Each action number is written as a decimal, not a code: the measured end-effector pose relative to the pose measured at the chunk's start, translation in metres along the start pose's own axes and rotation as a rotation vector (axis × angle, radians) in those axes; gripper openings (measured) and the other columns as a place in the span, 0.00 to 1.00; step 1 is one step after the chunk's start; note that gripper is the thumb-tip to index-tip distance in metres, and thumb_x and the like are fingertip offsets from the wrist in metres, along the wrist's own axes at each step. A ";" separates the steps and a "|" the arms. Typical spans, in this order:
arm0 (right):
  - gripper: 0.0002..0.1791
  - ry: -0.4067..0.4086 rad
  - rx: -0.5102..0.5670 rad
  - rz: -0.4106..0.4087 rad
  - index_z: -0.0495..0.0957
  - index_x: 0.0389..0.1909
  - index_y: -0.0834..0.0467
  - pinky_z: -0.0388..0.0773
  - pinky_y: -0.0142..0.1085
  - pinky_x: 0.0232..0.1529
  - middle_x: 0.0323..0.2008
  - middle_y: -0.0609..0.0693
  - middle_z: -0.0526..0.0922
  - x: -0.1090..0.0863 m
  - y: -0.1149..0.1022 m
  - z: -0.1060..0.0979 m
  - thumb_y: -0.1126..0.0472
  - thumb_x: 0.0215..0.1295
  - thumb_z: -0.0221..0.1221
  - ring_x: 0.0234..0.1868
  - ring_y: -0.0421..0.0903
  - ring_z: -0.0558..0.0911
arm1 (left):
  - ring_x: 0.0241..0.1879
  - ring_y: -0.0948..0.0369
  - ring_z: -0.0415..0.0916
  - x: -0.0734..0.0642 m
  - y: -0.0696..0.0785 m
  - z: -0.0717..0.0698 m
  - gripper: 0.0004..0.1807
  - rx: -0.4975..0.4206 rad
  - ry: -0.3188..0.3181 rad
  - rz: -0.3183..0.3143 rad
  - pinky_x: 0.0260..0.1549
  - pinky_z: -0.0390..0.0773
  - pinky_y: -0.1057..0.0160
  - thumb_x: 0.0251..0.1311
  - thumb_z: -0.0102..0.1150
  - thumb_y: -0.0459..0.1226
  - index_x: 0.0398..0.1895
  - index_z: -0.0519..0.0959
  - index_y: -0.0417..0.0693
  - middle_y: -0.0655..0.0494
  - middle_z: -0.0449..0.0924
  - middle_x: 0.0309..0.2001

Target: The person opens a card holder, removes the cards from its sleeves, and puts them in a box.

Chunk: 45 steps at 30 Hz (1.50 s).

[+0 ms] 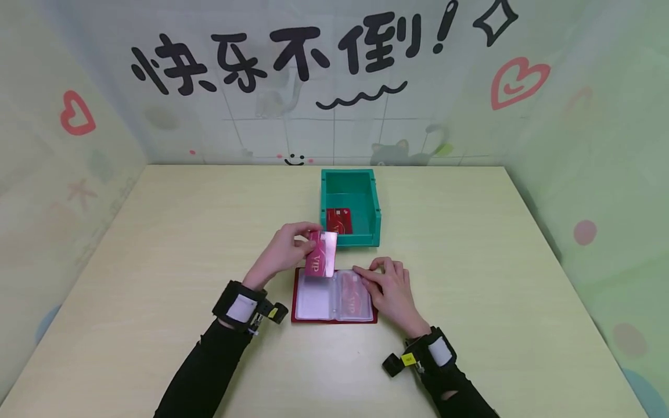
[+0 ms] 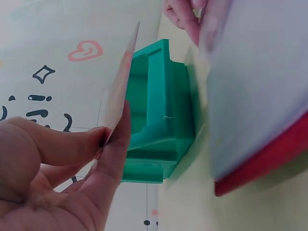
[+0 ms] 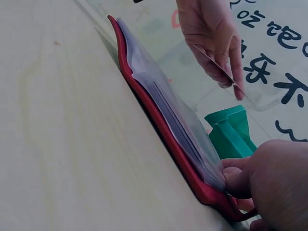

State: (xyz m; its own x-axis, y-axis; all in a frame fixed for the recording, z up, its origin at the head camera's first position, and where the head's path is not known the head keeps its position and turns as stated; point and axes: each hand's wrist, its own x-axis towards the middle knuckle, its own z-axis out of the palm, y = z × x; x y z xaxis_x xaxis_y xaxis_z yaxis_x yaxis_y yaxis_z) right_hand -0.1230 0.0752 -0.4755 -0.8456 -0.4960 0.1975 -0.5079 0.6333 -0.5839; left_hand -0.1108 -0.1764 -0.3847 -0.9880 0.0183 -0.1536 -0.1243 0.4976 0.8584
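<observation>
Between thumb and fingers, my left hand (image 1: pixel 284 247) pinches a pink VIP card (image 1: pixel 320 255), upright above the left half of an open card holder (image 1: pixel 313 302). The left wrist view shows this card (image 2: pixel 119 86) nearly edge-on. Red covers and clear sleeve pages make up the holder, which lies on the table. A pinkish card (image 1: pixel 351 296) shows through the right-hand sleeve. My right hand (image 1: pixel 392 290) is at the holder's upper right corner. In the right wrist view its thumb and finger pinch the edge of the clear pages (image 3: pixel 168 110).
Just behind the holder stands a green plastic bin (image 1: pixel 370 203). Red cards (image 1: pixel 340 220) lie inside it near its front wall. The light wooden table (image 1: pixel 157 290) is bordered by printed backdrop panels (image 1: pixel 334 133) at the back and sides.
</observation>
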 end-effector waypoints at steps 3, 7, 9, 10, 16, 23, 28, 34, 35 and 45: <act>0.18 0.000 0.003 0.001 0.84 0.57 0.51 0.60 0.50 0.52 0.48 0.54 0.72 0.000 0.000 0.000 0.64 0.67 0.62 0.55 0.56 0.65 | 0.36 0.55 0.83 0.011 0.007 -0.002 0.22 -0.022 0.058 0.053 0.38 0.84 0.65 0.70 0.55 0.30 0.66 0.73 0.42 0.39 0.76 0.52; 0.18 0.000 0.012 0.008 0.84 0.57 0.51 0.60 0.50 0.53 0.48 0.55 0.72 0.000 -0.001 0.000 0.64 0.67 0.63 0.56 0.57 0.65 | 0.33 0.52 0.83 0.028 0.018 -0.002 0.19 -0.026 0.155 0.122 0.32 0.78 0.69 0.70 0.58 0.33 0.63 0.76 0.42 0.40 0.78 0.53; 0.18 0.001 0.012 0.008 0.84 0.57 0.51 0.60 0.49 0.52 0.48 0.55 0.72 0.001 -0.002 0.000 0.64 0.67 0.63 0.56 0.57 0.65 | 0.35 0.50 0.84 0.037 0.022 0.000 0.18 -0.018 0.198 0.149 0.33 0.79 0.68 0.69 0.59 0.34 0.61 0.77 0.42 0.41 0.79 0.53; 0.18 0.002 0.010 0.006 0.84 0.57 0.51 0.60 0.49 0.52 0.48 0.55 0.72 0.001 -0.002 0.000 0.64 0.67 0.63 0.56 0.57 0.65 | 0.35 0.49 0.84 0.041 0.025 0.000 0.17 -0.008 0.214 0.164 0.34 0.81 0.67 0.69 0.59 0.34 0.60 0.78 0.42 0.41 0.80 0.53; 0.17 0.007 0.008 0.000 0.85 0.56 0.52 0.60 0.49 0.51 0.47 0.55 0.72 0.001 -0.002 0.000 0.65 0.67 0.63 0.55 0.57 0.65 | 0.35 0.51 0.83 0.069 0.035 0.006 0.17 0.100 0.245 0.208 0.34 0.84 0.61 0.68 0.61 0.36 0.58 0.79 0.42 0.43 0.83 0.54; 0.17 0.016 0.014 -0.008 0.85 0.55 0.53 0.60 0.49 0.51 0.47 0.55 0.73 0.001 -0.002 -0.001 0.64 0.66 0.63 0.54 0.57 0.66 | 0.34 0.53 0.78 0.094 0.034 0.011 0.17 0.310 0.222 0.230 0.33 0.78 0.64 0.69 0.59 0.36 0.58 0.79 0.40 0.44 0.84 0.54; 0.16 0.035 0.021 -0.011 0.86 0.54 0.52 0.60 0.48 0.51 0.46 0.54 0.72 0.000 -0.001 0.000 0.64 0.67 0.62 0.53 0.56 0.66 | 0.47 0.51 0.83 0.101 0.033 0.020 0.15 0.513 0.222 0.228 0.57 0.76 0.53 0.69 0.60 0.38 0.55 0.83 0.42 0.46 0.87 0.51; 0.15 0.045 0.041 -0.005 0.86 0.53 0.52 0.59 0.47 0.50 0.46 0.53 0.73 -0.001 0.002 0.001 0.62 0.67 0.62 0.53 0.55 0.65 | 0.56 0.50 0.78 0.106 0.038 0.032 0.11 0.802 0.232 0.179 0.70 0.58 0.43 0.67 0.62 0.38 0.50 0.85 0.48 0.50 0.88 0.48; 0.15 0.044 0.043 -0.003 0.86 0.53 0.52 0.59 0.47 0.50 0.46 0.53 0.73 -0.001 0.002 0.001 0.62 0.67 0.62 0.53 0.55 0.65 | 0.59 0.50 0.75 0.106 0.038 0.034 0.11 0.841 0.225 0.179 0.71 0.56 0.43 0.66 0.63 0.37 0.49 0.85 0.49 0.49 0.87 0.49; 0.15 0.034 0.050 0.006 0.86 0.53 0.52 0.59 0.47 0.50 0.46 0.53 0.73 -0.001 0.000 0.001 0.61 0.67 0.62 0.53 0.55 0.65 | 0.74 0.50 0.58 0.114 0.031 0.033 0.07 1.014 0.139 0.140 0.76 0.39 0.39 0.68 0.61 0.38 0.45 0.85 0.51 0.49 0.84 0.52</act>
State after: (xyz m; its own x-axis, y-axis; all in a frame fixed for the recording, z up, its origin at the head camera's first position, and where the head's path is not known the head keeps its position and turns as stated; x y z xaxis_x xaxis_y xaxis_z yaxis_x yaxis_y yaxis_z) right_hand -0.1216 0.0750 -0.4767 -0.8541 -0.4713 0.2200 -0.4947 0.6055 -0.6234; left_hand -0.2244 -0.1303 -0.3914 -0.9975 0.0637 0.0293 0.0647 0.9972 0.0379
